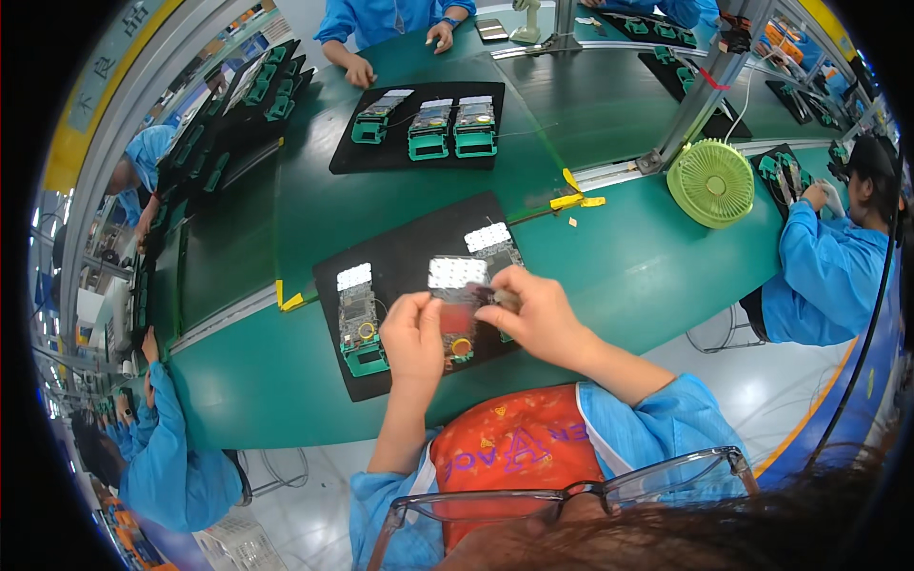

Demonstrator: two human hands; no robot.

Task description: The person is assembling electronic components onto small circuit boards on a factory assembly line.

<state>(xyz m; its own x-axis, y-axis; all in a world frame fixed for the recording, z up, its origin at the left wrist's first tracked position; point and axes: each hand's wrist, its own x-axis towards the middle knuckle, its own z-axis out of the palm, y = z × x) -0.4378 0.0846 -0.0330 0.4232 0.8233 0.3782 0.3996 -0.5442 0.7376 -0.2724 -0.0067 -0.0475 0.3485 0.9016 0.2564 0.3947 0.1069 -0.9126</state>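
Observation:
Above a black mat (419, 247), my left hand (414, 338) is closed, its thumb and forefinger at the edge of a thin, see-through reddish sheet (456, 320). Close beside it, my right hand (538, 309) pinches a small dark piece (484, 296) whose kind is blurred. Under my hands lies a circuit board with a white dotted panel (457, 272), partly covered. To its left, another circuit board (358, 309) sits in a green holder (366, 359). A third circuit board (497, 252) lies at the mat's right, partly behind my right hand.
Farther off, a second black mat (390, 157) carries three boards in green holders. A light-green fan (711, 184) stands at the right, near a metal post (700, 95). Yellow tape (576, 201) marks the green table (628, 276). Co-workers in blue sit left, right and opposite.

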